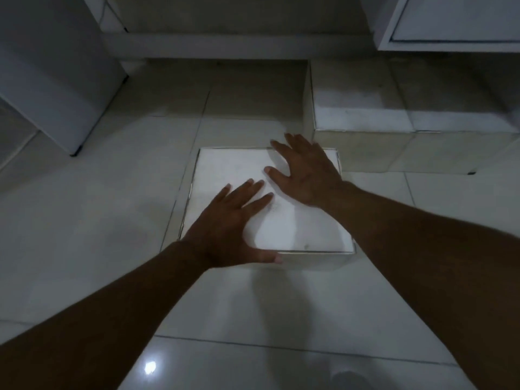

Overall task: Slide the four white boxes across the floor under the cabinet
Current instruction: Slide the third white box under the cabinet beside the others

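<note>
item: flat square white cardboard box (281, 220) lying on the glossy pale tiled floor (84, 235) at frame centre, not yet under anything. left hand (225, 223), at about 7 o'clock on the lid: fingers spread, palm down on the lid, thumb hooked over the near edge. right hand (306, 173), at about 1 o'clock on the lid: fingers spread, lying flat or just above the surface; contact cannot be confirmed. neither hand grips; both look set to push. row of further white boxes (394, 122), at 2 o'clock, side by side below the white wall-hung cabinet (450, 23), which shows at 1 o'clock; their exact count is hard to tell. the near left corner of that row lies just beside the centre box's far right corner. grey appliance or cupboard (56, 80) stands at 10 o'clock, well apart. raised grey kerb (211, 43) along the wall at 12 o'clock. risks, as judged: a straight push toward 12 o'clock would catch the box's right corner on the row, jamming or skewing it; uneven pressure from the two offset hands would twist the box; downward weight could dent the lid; palms may slip on the smooth card. the open floor at 12 o'clock, left of the row, seems the free slot, and the kerb would stop travel there.
</note>
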{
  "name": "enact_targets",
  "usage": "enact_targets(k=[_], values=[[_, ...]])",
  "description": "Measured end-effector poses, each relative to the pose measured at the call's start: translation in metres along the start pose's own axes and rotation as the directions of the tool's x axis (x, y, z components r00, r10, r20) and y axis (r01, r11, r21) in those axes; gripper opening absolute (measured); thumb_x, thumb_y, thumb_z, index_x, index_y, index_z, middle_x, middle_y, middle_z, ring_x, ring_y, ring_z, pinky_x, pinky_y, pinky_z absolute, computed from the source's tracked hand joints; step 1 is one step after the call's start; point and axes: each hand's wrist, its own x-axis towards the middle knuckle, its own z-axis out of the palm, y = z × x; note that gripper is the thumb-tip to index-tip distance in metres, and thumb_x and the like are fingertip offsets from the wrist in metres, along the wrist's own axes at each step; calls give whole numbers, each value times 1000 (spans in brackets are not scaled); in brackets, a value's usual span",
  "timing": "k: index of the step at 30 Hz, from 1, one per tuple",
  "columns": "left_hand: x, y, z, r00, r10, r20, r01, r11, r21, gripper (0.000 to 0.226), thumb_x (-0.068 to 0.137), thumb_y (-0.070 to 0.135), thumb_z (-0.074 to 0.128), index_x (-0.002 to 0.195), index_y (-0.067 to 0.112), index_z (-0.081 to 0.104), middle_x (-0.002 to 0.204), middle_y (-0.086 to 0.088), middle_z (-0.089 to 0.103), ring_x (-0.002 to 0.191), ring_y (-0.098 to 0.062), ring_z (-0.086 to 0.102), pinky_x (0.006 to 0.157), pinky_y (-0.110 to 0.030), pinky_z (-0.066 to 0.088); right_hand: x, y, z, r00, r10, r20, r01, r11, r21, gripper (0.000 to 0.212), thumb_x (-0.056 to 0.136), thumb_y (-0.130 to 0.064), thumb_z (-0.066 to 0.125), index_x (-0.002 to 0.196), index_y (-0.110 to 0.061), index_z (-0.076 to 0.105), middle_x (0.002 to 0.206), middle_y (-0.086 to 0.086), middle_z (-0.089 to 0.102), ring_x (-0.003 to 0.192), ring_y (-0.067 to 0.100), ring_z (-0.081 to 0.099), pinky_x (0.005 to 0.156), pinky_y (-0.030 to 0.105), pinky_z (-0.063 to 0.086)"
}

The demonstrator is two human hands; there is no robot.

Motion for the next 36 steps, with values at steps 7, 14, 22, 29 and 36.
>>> enact_targets(k=[7,14,22,29,36], values=[[4,-21,-2,995,90,53,-94,993,73,109,69,91,33,155,27,13,163,1,1,149,-14,-5,121,-42,5,-4,9,12,1000,12,-19,-13,996,-86,70,92,-71,28,152,-35,26,156,9,33,144,27,25,120,46,11],[0,-65,-26,992,-58,110,39,985,169,98,72,88,24,153,37,4,161,12,-4,148,-9,-7,119,-37,3,-30,13,13,972,211,-101,-227,957,-183,73,89,-75,22,150,-36,30,148,14,40,132,34,37,106,47,26],[10,-28,-13,680,-733,12,712,655,-254,53,86,33,64,131,8,50,121,-15,61,110,-33,61,90,-39,51,-49,-16,22,805,552,-217,-584,802,-124,73,91,-69,25,149,-25,33,137,20,43,121,38,41,98,50,29],[27,-4,-11,467,-860,208,584,123,-802,57,91,45,56,129,2,53,125,-18,60,108,-34,62,92,-44,53,-77,-14,13,860,455,-230,-492,859,-141,78,88,-75,23,144,-25,43,132,18,45,116,35,44,93,48,33],[9,15,-11,988,-48,149,43,998,40,133,56,93,48,154,22,-8,160,-2,-22,146,-19,-20,120,-46,-1,-128,25,15,909,-371,-191,362,929,-82,79,84,-67,60,144,-16,49,153,12,40,143,24,33,115,51,26]])
